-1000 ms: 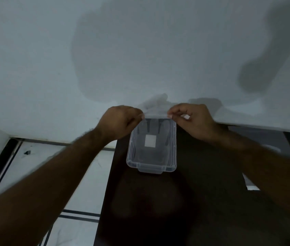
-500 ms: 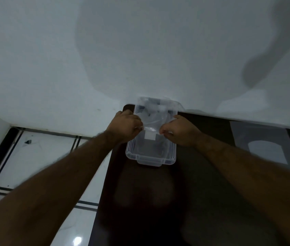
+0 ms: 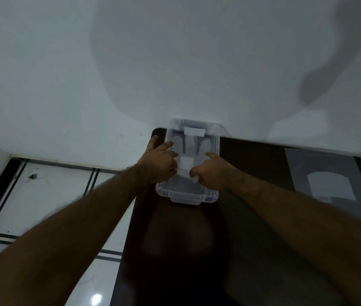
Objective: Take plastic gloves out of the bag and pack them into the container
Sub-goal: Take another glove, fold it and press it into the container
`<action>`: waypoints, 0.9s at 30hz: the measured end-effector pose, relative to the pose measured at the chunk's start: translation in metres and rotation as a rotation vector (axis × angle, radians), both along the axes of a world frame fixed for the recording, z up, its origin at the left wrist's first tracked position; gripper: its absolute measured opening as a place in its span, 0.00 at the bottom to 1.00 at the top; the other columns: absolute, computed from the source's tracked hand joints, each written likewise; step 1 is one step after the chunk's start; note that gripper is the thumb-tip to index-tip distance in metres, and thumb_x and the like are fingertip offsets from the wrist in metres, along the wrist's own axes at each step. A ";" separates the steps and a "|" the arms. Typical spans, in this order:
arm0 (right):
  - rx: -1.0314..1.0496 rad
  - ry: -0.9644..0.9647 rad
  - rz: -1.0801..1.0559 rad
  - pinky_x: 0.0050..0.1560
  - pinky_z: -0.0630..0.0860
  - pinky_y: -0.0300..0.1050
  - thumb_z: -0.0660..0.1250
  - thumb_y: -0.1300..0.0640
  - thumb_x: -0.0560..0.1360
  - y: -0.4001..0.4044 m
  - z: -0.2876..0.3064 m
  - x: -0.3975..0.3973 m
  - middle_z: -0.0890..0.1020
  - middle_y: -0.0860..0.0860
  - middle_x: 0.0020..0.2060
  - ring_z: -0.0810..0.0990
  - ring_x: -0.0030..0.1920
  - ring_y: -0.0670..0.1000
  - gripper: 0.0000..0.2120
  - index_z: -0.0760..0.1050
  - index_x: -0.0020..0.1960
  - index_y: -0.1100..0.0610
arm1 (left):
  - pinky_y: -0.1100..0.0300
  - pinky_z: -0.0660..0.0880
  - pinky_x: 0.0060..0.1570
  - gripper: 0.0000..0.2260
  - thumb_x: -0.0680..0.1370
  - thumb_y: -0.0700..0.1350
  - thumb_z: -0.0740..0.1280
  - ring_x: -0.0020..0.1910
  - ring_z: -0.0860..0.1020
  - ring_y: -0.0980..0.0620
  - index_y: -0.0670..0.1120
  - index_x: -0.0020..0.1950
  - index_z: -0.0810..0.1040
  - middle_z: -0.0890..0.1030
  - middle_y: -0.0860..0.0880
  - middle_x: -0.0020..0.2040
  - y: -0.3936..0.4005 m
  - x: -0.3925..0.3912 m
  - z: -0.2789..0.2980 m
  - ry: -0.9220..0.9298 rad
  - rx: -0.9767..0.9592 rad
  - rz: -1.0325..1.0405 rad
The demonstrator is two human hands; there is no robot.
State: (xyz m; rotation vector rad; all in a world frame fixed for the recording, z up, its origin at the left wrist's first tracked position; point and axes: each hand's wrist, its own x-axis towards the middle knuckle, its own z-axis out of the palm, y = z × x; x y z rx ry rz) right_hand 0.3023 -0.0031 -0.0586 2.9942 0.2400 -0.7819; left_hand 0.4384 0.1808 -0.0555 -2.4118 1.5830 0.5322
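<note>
A clear plastic container (image 3: pixel 186 198) stands at the far edge of a dark table (image 3: pixel 252 239), against the wall. A see-through plastic glove (image 3: pixel 189 145) lies flat inside it, its fingers pointing toward the wall. My left hand (image 3: pixel 157 162) rests over the container's left rim, with its fingers spread on the glove and its thumb outside the rim. My right hand (image 3: pixel 213 173) is inside the right half, index finger stretched out. Its thumb and other fingers are curled on the glove's near end.
A flat clear bag (image 3: pixel 327 180) with a pale sheet inside lies on the table's right side. A white wall (image 3: pixel 175 62) rises right behind the container. To the left, the table edge drops to a glossy tiled floor (image 3: pixel 42 206).
Both hands have brought the glove down from above the container into it. The glove now lies spread inside, and my left hand's fingers have opened out.
</note>
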 end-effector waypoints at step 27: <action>-0.247 0.155 0.078 0.80 0.53 0.72 0.70 0.48 0.81 0.008 0.003 0.016 0.77 0.54 0.72 0.72 0.74 0.60 0.25 0.71 0.76 0.48 | 0.23 0.33 0.75 0.26 0.85 0.69 0.50 0.86 0.38 0.39 0.63 0.74 0.78 0.55 0.51 0.88 -0.006 0.003 -0.008 -0.036 0.213 -0.330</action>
